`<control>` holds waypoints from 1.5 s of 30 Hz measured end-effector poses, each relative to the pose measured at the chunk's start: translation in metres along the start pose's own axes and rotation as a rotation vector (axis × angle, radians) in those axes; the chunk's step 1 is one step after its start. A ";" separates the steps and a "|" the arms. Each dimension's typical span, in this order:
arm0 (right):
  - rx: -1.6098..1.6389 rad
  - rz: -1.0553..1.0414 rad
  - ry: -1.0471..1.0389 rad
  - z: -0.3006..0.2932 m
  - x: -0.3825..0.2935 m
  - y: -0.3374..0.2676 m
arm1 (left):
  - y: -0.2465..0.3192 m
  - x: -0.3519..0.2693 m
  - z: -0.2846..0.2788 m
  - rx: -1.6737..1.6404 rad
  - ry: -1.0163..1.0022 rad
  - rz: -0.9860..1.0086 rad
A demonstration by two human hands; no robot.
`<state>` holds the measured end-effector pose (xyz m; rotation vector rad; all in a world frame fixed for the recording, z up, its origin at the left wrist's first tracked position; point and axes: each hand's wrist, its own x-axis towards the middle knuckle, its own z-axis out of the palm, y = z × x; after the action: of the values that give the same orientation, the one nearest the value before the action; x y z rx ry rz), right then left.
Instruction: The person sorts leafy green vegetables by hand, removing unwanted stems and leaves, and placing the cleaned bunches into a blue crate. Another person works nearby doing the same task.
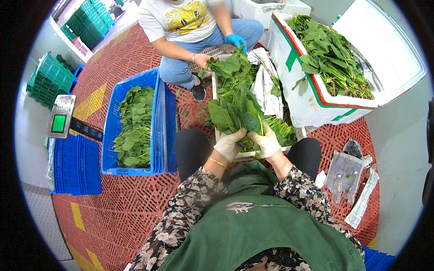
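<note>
A bunch of leafy greens, resembling spinach, is held upright between my two gloved hands. My left hand, in a pale glove with a gold bracelet at the wrist, grips the left side of the stems. On the right side, my right hand has its fingers and thumb around stems of the same bunch. Both hands are over the near end of a white crate between my knees. More loose greens lie in that crate, with crumpled white paper on top.
Opposite sits a co-worker holding greens. A blue crate of greens stands left, beside a scale display and stacked blue crates. At right are an open foam box of greens and plastic bottles on the red slatted floor.
</note>
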<state>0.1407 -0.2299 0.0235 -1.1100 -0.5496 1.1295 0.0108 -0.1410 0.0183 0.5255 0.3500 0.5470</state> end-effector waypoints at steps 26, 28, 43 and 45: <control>0.181 0.050 0.079 -0.004 -0.004 0.024 | -0.007 -0.001 -0.018 -0.121 -0.083 -0.247; 0.016 0.115 0.052 -0.018 -0.001 0.030 | -0.009 0.001 -0.021 -0.205 -0.121 -0.286; 0.034 0.191 -0.023 -0.018 0.008 0.020 | 0.013 -0.012 0.011 -0.039 0.100 -0.222; 0.014 0.063 0.018 -0.011 0.007 0.008 | 0.033 -0.022 0.004 -0.119 0.056 -0.008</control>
<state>0.1494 -0.2280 0.0107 -1.1315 -0.4951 1.1755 -0.0177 -0.1312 0.0435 0.3939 0.3706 0.5721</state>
